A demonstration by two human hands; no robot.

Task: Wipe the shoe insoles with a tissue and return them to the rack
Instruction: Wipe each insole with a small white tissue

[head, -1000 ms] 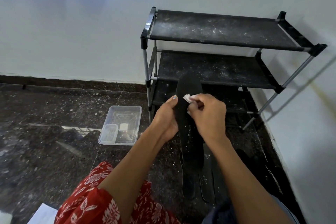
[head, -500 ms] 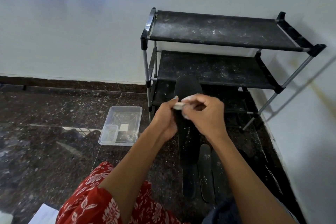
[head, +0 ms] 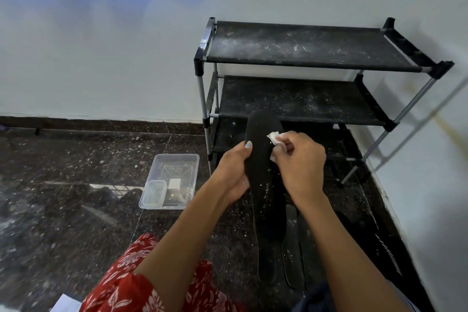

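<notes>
A long black insole is held upright in front of the rack, its toe end pointing up. My left hand grips its left edge near the middle, thumb on the front. My right hand pinches a small white tissue against the insole's right side near the top. White specks dot the insole's lower half. The black three-shelf rack stands against the wall behind, its shelves dusty. Other black insoles lie on the floor below my hands.
A clear plastic tray with a smaller clear box inside sits on the dark speckled floor to the left of the rack. A white wall runs close on the right. My red floral clothing fills the bottom. White paper lies at the bottom left.
My right hand moved the tissue from the insole's left side, by my left thumb, across to its right side near the top. The insole stayed upright in my left hand.
</notes>
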